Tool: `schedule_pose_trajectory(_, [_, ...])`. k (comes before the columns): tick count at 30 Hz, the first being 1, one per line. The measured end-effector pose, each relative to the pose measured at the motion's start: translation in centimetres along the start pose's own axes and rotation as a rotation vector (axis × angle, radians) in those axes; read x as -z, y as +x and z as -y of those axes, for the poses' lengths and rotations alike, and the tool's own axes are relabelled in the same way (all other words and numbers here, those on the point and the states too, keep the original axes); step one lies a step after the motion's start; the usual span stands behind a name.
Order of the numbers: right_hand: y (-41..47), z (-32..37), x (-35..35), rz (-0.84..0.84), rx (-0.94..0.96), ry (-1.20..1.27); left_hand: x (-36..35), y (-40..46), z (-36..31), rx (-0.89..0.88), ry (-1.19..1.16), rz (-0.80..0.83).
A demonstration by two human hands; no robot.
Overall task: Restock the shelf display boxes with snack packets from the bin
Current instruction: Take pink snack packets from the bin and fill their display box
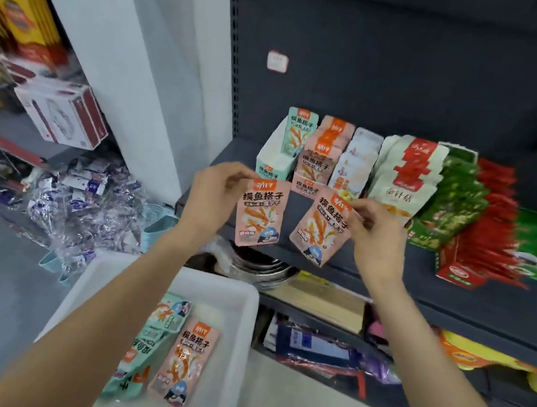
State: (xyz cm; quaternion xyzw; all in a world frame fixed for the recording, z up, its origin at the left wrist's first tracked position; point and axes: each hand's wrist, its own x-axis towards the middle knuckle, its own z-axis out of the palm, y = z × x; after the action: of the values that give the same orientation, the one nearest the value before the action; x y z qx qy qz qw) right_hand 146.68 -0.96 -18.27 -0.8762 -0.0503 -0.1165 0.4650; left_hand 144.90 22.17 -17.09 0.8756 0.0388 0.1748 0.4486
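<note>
Dark shelf (453, 300); display boxes (274, 166)

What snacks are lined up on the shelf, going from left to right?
Mint box → pink packets → pale packets → white and red packets → green packets → red packets.

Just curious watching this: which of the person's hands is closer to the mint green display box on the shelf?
The left. The left hand holds a pink packet just below and in front of the mint green display box. The right hand, pinching another pink packet, is further off to the right.
</note>
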Motion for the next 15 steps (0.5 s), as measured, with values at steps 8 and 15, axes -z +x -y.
schedule_pose_trajectory(8, [7.4, -1.6, 6.4, -0.056, 0.026, 0.079, -5.2, 6.2, -5.5, 0.000, -0.033, -0.117])
schedule_pose_trajectory(15, [12.5, -0.9, 7.7, -0.157, 0.047, 0.107, -5.7, 12.5, -7.6, -0.066, -0.049, -0.200])
